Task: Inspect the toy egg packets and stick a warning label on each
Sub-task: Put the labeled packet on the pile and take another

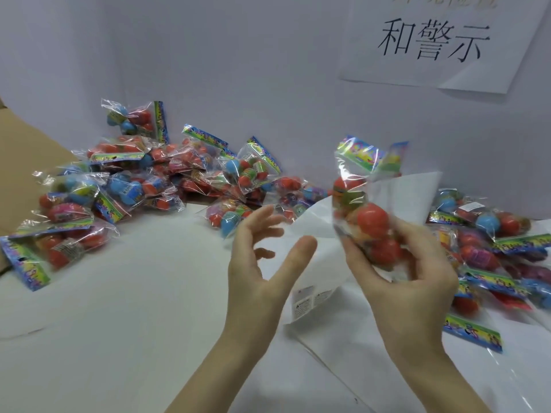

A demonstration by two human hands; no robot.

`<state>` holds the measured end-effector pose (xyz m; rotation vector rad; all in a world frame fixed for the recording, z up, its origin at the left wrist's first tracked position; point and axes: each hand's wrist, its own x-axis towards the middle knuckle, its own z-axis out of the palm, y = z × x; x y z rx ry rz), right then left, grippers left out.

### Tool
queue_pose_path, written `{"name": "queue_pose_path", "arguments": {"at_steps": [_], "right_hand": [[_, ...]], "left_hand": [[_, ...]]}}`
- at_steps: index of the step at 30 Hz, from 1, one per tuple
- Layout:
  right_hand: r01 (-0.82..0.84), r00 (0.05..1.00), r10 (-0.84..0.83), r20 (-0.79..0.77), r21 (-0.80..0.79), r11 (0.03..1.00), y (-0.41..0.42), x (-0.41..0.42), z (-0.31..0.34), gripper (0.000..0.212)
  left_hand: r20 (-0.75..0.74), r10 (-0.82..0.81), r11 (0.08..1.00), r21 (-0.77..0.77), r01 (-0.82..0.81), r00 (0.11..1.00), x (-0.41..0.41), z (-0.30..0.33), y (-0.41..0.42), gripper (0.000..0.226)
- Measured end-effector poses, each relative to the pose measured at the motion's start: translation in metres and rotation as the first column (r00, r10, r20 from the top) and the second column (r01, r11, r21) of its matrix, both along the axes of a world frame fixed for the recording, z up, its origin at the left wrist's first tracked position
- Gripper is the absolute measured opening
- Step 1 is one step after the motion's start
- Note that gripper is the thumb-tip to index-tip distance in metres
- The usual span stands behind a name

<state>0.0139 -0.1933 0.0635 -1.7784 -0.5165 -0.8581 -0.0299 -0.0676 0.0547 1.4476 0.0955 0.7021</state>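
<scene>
Head view: right hand point(408, 263) grips one toy egg packet point(365, 210) by its lower end, fingers curled round the clear bag, packet upright and raised above the table point(119, 323), printed header card on top. Red eggs visible inside; image blurred there, other contents unclear. Left hand point(259, 263) released, fingers spread and relaxed, palm facing right, just left of the packet, not touching it. Label sheet point(316, 293) lies on the table beneath and between the hands, a few small printed labels near its left edge; its far part curls upward behind the held packet. Heap of packets point(143, 180) far left against the white wall. Second group of packets point(492, 248) on the right. Cardboard point(26, 162) at far left edge. Paper sign point(432, 40) with Chinese characters on wall, upper right.
</scene>
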Motion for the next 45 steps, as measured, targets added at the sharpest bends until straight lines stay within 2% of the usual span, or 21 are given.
{"name": "queue_pose_path", "arguments": {"at_steps": [1,3,5,8,10,13,16,18,19,22,27,31,36,38,40,42,43,45], "right_hand": [[0.116,0.987,-0.104,0.124,-0.086,0.99,0.001,0.0,-0.003,0.028],[0.181,0.964,-0.135,0.231,-0.189,0.965,0.004,-0.001,-0.008,0.033],[0.086,0.969,-0.015,0.245,-0.281,0.956,0.011,-0.006,-0.01,0.044],[-0.142,0.941,0.248,0.228,-0.399,0.906,0.015,-0.012,-0.011,0.058],[-0.231,0.926,0.317,0.206,-0.356,0.906,0.013,-0.013,-0.009,0.055],[-0.189,0.961,0.217,0.171,-0.169,0.967,0.01,-0.012,-0.005,0.035],[-0.182,0.982,0.182,-0.045,0.007,0.983,0.008,-0.006,0.0,0.032],[-0.272,0.937,0.296,-0.186,0.142,0.952,0.007,-0.002,0.001,0.027],[-0.301,0.918,0.338,-0.206,0.194,0.934,0.006,-0.001,0.002,0.023],[-0.306,0.925,0.337,-0.175,0.181,0.935,0.003,0.0,0.004,0.014],[-0.248,0.959,0.26,-0.111,0.111,0.962,0.002,-0.001,0.004,0.011],[-0.238,0.97,0.24,-0.035,0.069,0.969,0.001,-0.001,0.006,0.005],[-0.23,0.973,0.229,0.027,0.04,0.972,-0.001,-0.003,0.008,0.01],[-0.232,0.973,0.232,0.02,0.043,0.972,-0.002,-0.003,0.008,0.011],[-0.261,0.96,0.27,-0.076,0.111,0.959,-0.002,-0.003,0.009,0.009],[-0.301,0.892,0.372,-0.258,0.275,0.913,-0.001,-0.002,0.013,0.011],[-0.32,0.817,0.454,-0.354,0.376,0.87,-0.002,-0.001,0.015,0.015],[-0.341,0.576,0.622,-0.53,0.536,0.772,-0.005,0.004,0.016,0.03]], "left_hand": [[0.005,-0.037,0.999,-0.013,0.037,0.999,-0.001,0.0,-0.001,0.051],[0.004,-0.2,0.98,-0.014,0.2,0.98,-0.002,0.0,-0.006,0.048],[0.01,-0.328,0.943,-0.05,0.328,0.945,-0.003,0.0,-0.009,0.042],[0.043,-0.296,0.932,-0.205,0.298,0.954,-0.001,0.001,-0.002,0.031],[0.067,-0.304,0.9,-0.308,0.31,0.95,0.0,0.004,0.003,0.026],[0.087,-0.393,0.814,-0.431,0.39,0.916,0.0,0.009,0.005,0.026],[0.049,-0.394,0.826,-0.419,0.377,0.918,-0.001,0.011,0.007,0.032],[0.038,-0.383,0.836,-0.412,0.364,0.923,-0.001,0.01,0.007,0.029],[0.033,-0.368,0.847,-0.4,0.349,0.929,-0.001,0.01,0.007,0.028],[0.016,-0.319,0.893,-0.33,0.306,0.948,0.0,0.007,0.006,0.023],[-0.01,-0.277,0.922,-0.284,0.262,0.961,0.002,0.004,0.007,0.032],[-0.026,-0.287,0.92,-0.287,0.268,0.958,0.002,0.005,0.007,0.03],[-0.037,-0.343,0.891,-0.33,0.312,0.939,0.003,0.007,0.009,0.031],[-0.033,-0.344,0.891,-0.325,0.316,0.938,0.002,0.008,0.01,0.029],[-0.02,-0.351,0.891,-0.316,0.327,0.936,0.002,0.008,0.009,0.027],[-0.009,-0.377,0.881,-0.311,0.356,0.926,0.001,0.008,0.008,0.026],[-0.006,-0.388,0.875,-0.317,0.367,0.922,0.0,0.008,0.008,0.026],[-0.002,-0.411,0.864,-0.321,0.388,0.912,0.0,0.008,0.008,0.03]]}}
